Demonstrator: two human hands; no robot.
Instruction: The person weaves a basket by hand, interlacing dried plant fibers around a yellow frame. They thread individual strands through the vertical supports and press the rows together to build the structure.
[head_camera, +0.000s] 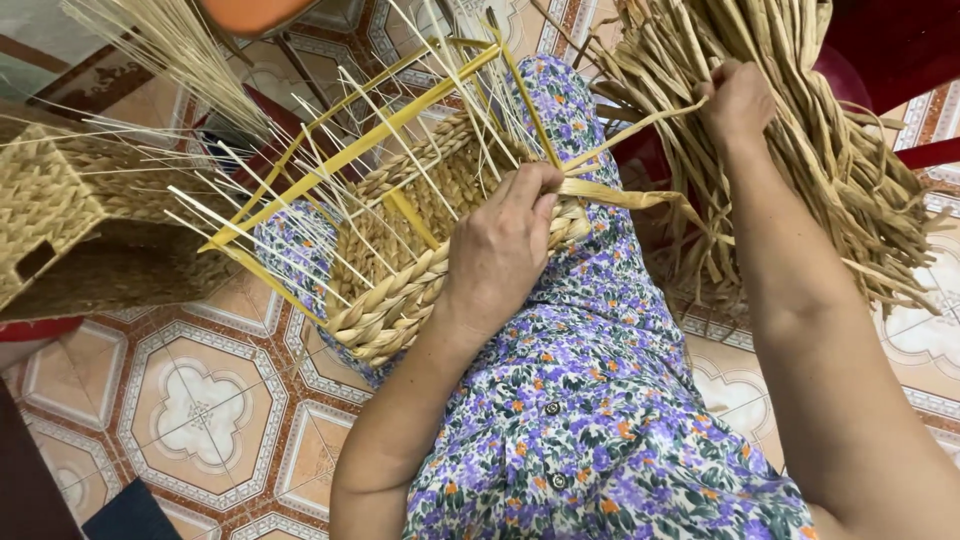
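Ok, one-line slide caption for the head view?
Left hand presses half-woven basket on lap; right hand pulls a strand from dried fibre bundle.

Basket (400, 290): straw-tan plaited weave, rope-like rows. Frame (340, 160): bright yellow bars. Stakes (300, 190): pale cream, thin. Strand (620, 195): flat, yellow-tan. Fibre bundle (840, 150): dull tan-beige, some olive streaks. Dress (600, 420): floral print, purple and lilac blooms, dark green leaves, orange dots, white ground. Floor (200, 410): tiles in peach-cream, white quatrefoil motifs, red-brown and white borders. Finished basket (50, 210): light brown, herringbone weave. Chair (900, 40): dark red. Straw sheaf (180, 50): pale yellow.
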